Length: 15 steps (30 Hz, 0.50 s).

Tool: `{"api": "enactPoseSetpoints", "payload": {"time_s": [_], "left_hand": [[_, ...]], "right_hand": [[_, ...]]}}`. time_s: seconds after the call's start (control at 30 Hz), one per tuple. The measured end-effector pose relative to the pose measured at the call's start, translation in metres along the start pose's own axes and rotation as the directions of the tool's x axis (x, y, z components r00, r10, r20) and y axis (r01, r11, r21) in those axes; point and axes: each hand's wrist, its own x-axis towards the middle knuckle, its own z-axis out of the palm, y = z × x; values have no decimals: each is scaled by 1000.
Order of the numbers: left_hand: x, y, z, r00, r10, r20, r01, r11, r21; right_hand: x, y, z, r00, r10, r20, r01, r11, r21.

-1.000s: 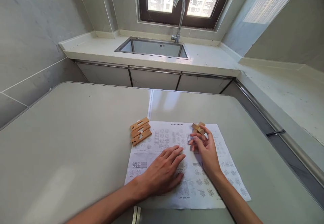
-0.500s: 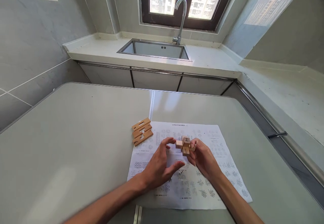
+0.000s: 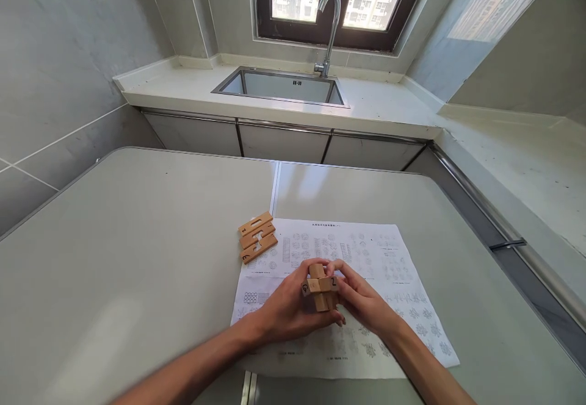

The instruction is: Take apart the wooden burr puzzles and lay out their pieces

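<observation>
A wide grey worktop (image 3: 137,258) filled most of the view, split down the middle by a narrow seam. Beyond it, a pale counter (image 3: 375,103) was seen running along the tiled wall and turning down the right side, with a steel sink (image 3: 281,85) set into it and a curved tap (image 3: 330,27) standing at the sink's far edge beneath a dark-framed window (image 3: 339,2).

On the near part of the worktop a printed sheet (image 3: 394,271) of small diagrams was laid flat. Three notched wooden pieces (image 3: 256,236) were stacked side by side at the sheet's far left corner, partly on the paper and partly on the bare surface, well apart from the hands.

Above the middle of the sheet a small wooden puzzle block (image 3: 320,287), made of crossed bars with a marked end face, was held up between both hands. The left hand (image 3: 288,310) was closed around it from the left and below, its grip narrow, with the thumb under the block. The right hand (image 3: 364,301) was pressed against it from the right, fingers curled over the top and side, its grip likewise tight on the block. The fingertips of the two hands nearly met over the block.
</observation>
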Motion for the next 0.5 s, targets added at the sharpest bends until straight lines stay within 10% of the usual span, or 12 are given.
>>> {"api": "enactPoseSetpoints", "payload": {"time_s": [0.23, 0.5], "left_hand": [[-1, 6, -4, 991, 37, 126, -27, 997, -79], [-1, 0, -4, 998, 36, 46, -37, 999, 2]], "right_hand": [[1, -20, -1, 992, 37, 124, -19, 989, -145], [-5, -21, 1, 998, -50, -25, 41, 955, -293]]}}
